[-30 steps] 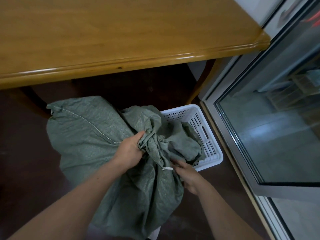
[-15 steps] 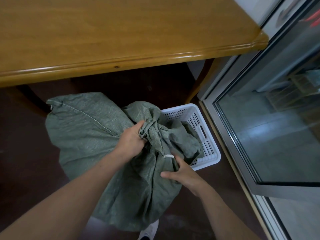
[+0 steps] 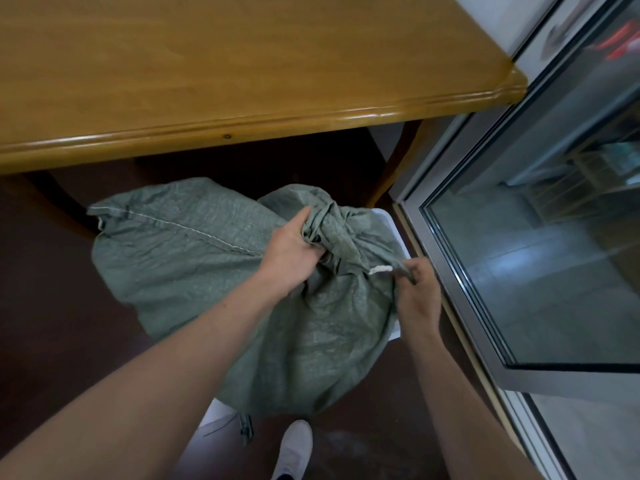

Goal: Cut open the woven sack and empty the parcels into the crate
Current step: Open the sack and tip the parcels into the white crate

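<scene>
Under the tabletop (image 3: 242, 64) edge, on the floor (image 3: 52, 323), green sack (image 3: 194, 265) lies slumped over the crate (image 3: 398, 239). Left hand (image 3: 291, 251) is clamped on the sack's bunched, knotted neck, fingers curled tight round the twist, thumb side up. Right hand (image 3: 419, 292) has its fingers curled, pinching a fold of sack just beside the white tie (image 3: 381, 270); can't tell if it touches the tie itself. Sack is closed at the neck, stitched seam running across its left part. Crate is mostly hidden under the sack, only a white corner and a bit of rim show on the right. Sack contents not visible. Glass door (image 3: 519, 271) is right beside the crate. One white shoe (image 3: 294, 448) at bottom, cut off by the frame edge. Something pale under the sack's near end, hard to make out.
</scene>
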